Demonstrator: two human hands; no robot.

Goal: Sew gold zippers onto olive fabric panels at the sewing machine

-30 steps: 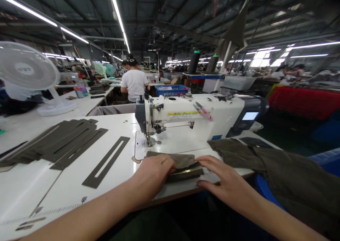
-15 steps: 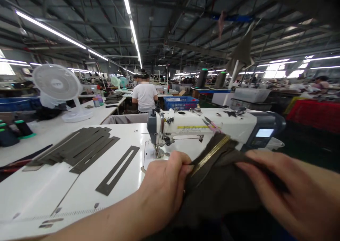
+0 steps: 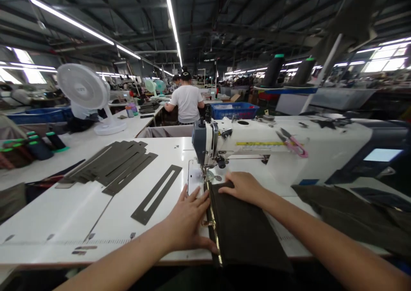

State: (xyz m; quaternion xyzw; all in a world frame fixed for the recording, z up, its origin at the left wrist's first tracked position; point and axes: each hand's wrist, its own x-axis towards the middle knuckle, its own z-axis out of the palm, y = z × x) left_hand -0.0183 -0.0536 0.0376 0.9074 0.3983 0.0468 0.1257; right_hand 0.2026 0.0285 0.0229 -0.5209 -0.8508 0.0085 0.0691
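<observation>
A dark olive fabric piece (image 3: 253,235) lies in front of the sewing machine (image 3: 210,145), partly hanging over the table's front edge. Along its left side runs a gold-toothed zipper (image 3: 212,216), its top end close to the needle and presser foot. My left hand (image 3: 189,222) rests spread on the zipper's left edge, thumb low and fingertips near the machine's plate. At the fabric's upper edge, my right hand (image 3: 245,189) has the cloth between thumb and fingers.
One slotted strip (image 3: 156,194) lies left of my left hand; several more are piled (image 3: 118,164) beyond it. Pink-handled snips (image 3: 293,144) rest against the machine arm. More dark fabric (image 3: 346,214) lies to the right. A fan (image 3: 85,87), thread cones (image 3: 56,142) and a seated person (image 3: 186,100) are farther back.
The zippered fabric has come down from the air onto the table by the needle. My left hand has spread flat on it; my right has moved left to its upper edge.
</observation>
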